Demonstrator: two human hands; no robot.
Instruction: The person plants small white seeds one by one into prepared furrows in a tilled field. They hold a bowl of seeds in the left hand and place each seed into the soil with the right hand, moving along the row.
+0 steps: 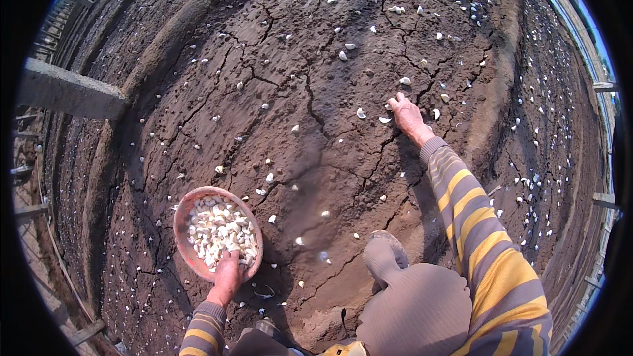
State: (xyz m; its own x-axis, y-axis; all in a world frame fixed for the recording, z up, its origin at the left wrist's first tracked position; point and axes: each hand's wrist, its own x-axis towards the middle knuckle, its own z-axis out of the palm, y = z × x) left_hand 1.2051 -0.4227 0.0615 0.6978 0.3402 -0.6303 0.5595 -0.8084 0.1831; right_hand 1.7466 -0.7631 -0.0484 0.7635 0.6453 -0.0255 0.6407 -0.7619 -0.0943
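A round, reddish bowl [182, 250] full of pale garlic cloves [217, 224] sits low at the left. My left hand [227, 275] grips its near rim, fingers over the inside edge against the cloves. My right hand [407, 117] reaches out over the cracked brown soil [290, 138]. Its fingers are pressed together at the ground, and whatever is between the fingertips is hidden. Close to those fingertips lie one garlic clove [405, 81] just beyond and another clove [385, 119] just below, with a third clove [361, 113] to the left.
Many more cloves are scattered over the soil. Low earth ridges [142, 66] run along both sides of the bed. A grey concrete post [72, 90] juts in at the left. My bent knee [415, 310] and shoe [389, 244] are at the lower middle.
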